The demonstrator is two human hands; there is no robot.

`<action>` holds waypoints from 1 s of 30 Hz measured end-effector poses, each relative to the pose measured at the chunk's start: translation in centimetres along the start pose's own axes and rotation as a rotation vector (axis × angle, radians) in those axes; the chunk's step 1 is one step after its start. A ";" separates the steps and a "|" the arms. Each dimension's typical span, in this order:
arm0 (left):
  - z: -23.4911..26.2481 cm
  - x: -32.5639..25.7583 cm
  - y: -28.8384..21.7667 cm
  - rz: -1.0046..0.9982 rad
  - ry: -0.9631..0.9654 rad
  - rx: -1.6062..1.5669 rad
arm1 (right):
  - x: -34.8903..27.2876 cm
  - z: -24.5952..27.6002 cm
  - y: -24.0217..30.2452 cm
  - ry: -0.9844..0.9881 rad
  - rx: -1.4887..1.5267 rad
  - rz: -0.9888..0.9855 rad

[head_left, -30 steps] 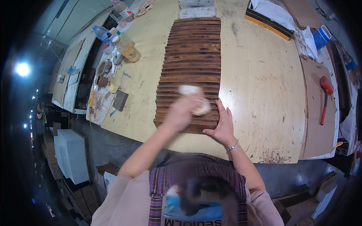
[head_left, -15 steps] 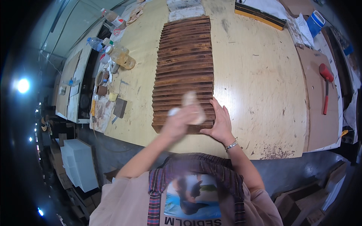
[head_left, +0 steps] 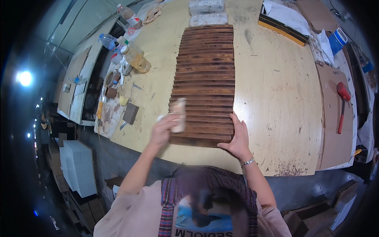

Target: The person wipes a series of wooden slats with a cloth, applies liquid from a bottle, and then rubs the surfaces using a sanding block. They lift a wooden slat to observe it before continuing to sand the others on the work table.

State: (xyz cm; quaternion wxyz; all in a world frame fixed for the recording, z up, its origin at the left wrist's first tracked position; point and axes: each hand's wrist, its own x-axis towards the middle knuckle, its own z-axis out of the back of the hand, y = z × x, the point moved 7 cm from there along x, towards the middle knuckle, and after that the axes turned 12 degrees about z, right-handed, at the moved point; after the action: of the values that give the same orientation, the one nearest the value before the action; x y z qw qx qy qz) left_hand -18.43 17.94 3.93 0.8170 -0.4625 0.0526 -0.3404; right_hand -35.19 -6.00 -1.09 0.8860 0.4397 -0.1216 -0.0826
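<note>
A long, ridged panel of dark brown wooden slats (head_left: 205, 85) lies lengthwise on the table in front of me. My left hand (head_left: 162, 129) is closed round a pale, folded cloth (head_left: 179, 116), somewhat blurred, at the panel's left edge near its close end. At the near right corner, my right hand (head_left: 237, 138) rests against the panel with fingers stretched along its right side and the thumb at the front edge. It wears a metal bracelet on the wrist and holds nothing.
White wrapped blocks (head_left: 207, 12) stand beyond the panel's far end. Along the left are a bottle of amber liquid (head_left: 136, 61), other bottles and a dark block (head_left: 130, 113). On the right, a red mallet (head_left: 342, 98) lies on cardboard (head_left: 335, 126), near a long black-and-yellow box (head_left: 282, 29).
My left hand has swept the cloth leftward, from the panel's middle to its left edge. My right hand keeps its place at the corner. The whole view has shifted slightly.
</note>
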 end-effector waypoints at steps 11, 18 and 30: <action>-5.2 13.5 -4.0 -0.144 -0.106 0.390 | 10.9 1.5 -4.5 -0.262 0.357 -0.026; -5.3 12.7 0.8 -0.201 0.216 0.426 | 13.0 0.5 -4.5 -0.286 0.147 -0.166; -15.3 23.3 -4.2 -0.418 0.318 0.305 | 13.0 0.7 -4.4 -0.269 0.053 -0.219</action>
State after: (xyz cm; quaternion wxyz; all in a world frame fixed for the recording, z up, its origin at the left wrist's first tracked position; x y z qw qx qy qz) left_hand -8.94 -8.61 3.88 0.7708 -0.2762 0.0317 -0.5732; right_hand -23.13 -12.50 -2.33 0.8356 0.4584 -0.1926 -0.2336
